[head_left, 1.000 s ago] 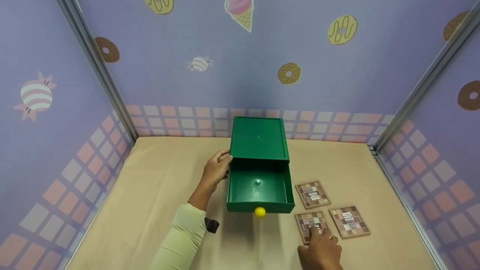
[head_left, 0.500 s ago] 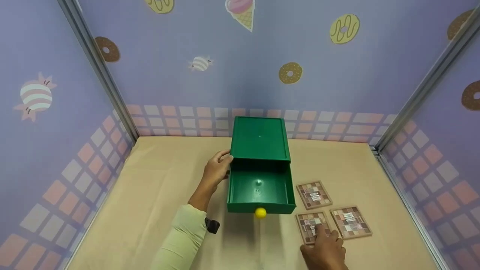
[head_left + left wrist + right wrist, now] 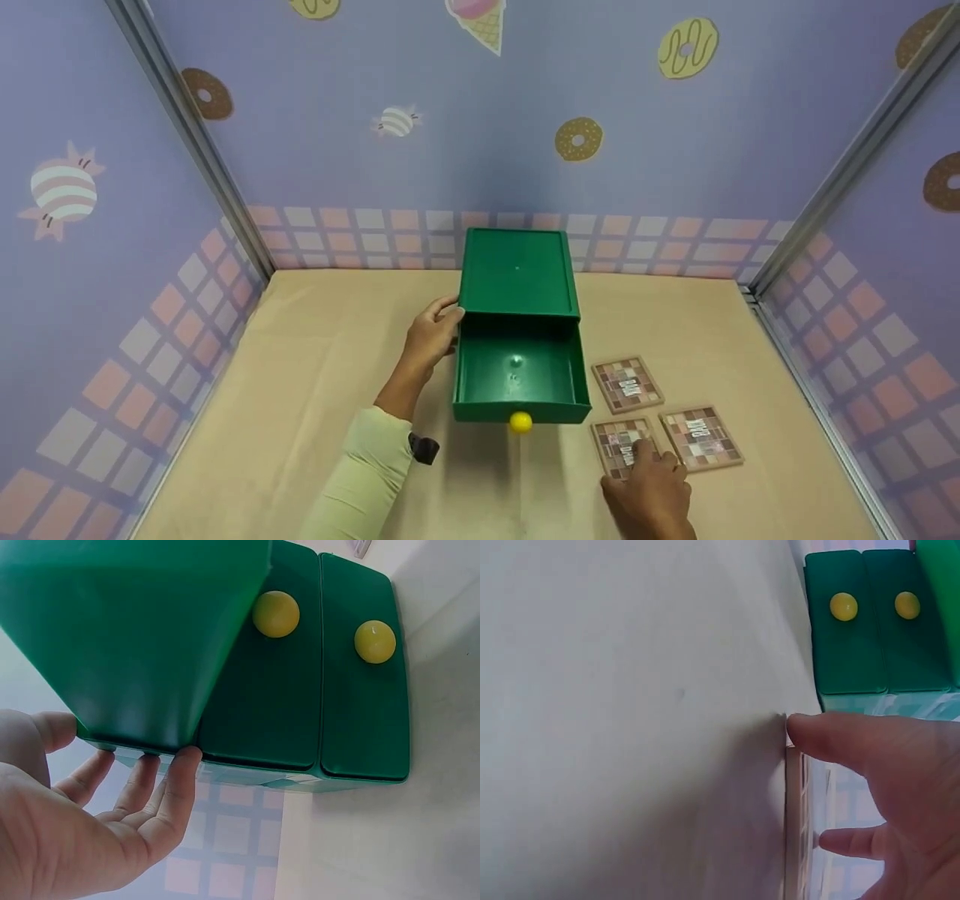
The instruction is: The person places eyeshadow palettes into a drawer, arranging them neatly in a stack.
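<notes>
A green drawer cabinet [image 3: 517, 271] stands in the middle of the table with its top drawer [image 3: 517, 379] pulled out and nothing in it. In the head view my left hand [image 3: 430, 339] rests at the cabinet's left side, thumb at the top front corner. The left wrist view shows its fingertips [image 3: 186, 755] touching the side edge by the drawer. My right hand [image 3: 651, 491] lies over the near-left flat square palette [image 3: 618, 448], printed with brown and pink squares. Its index finger touches the palette's top; the thumb [image 3: 806, 729] is down by the edge.
Two like palettes lie close by: one behind [image 3: 628, 385] and one to the right [image 3: 703, 439]. A yellow ball knob [image 3: 520, 422] sticks out from the drawer front. Two shut drawers with yellow knobs [image 3: 375, 642] are below. Printed purple walls [image 3: 480, 150] enclose the table.
My right index finger has shifted slightly right across the near palette. The left hand and the cabinet hold still, while the head view has tilted a little.
</notes>
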{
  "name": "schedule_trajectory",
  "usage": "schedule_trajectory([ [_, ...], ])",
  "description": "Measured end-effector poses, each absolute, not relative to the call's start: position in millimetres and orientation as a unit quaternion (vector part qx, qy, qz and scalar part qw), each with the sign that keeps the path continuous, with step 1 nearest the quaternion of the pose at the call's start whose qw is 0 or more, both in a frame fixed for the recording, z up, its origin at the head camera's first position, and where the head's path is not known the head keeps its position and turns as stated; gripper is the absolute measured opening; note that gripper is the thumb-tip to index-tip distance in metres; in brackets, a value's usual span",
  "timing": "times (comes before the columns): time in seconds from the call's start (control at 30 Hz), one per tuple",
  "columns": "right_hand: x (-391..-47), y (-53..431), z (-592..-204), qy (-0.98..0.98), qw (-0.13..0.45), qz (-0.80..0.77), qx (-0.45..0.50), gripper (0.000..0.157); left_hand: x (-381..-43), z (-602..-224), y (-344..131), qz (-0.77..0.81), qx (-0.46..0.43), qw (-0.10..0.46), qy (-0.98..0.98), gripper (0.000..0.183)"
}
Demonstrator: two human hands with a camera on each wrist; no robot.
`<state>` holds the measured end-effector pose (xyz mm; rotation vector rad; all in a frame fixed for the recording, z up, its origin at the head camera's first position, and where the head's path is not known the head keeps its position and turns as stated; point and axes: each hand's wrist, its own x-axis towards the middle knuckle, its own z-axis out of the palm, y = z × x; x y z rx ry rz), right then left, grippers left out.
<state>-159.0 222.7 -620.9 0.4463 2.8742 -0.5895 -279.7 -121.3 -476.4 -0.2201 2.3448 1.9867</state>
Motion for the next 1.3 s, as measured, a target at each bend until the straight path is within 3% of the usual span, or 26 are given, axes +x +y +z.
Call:
schedule_trajectory([
  [0.23,-163.2,230.0,-611.0,0.964,0.068,-0.217,0.135,0.085,-278.7,-475.5,-122.6,0.644,-0.070,0.033,0.761,0.038],
  [0.4,-167.3,232.7,-592.1,0.965,0.014,-0.240,0.106,0.076,-279.0,-473.8,-123.1,0.642,-0.067,0.032,0.763,0.039],
  [1.0,-203.1,230.2,-480.4,0.937,-0.135,-0.323,-0.007,0.071,-278.2,-474.5,-122.2,0.637,-0.070,0.029,0.767,0.036],
  [1.3,-224.9,199.7,-432.6,0.932,-0.087,-0.299,-0.184,0.071,-277.9,-473.8,-123.3,0.639,-0.068,0.032,0.766,0.037],
])
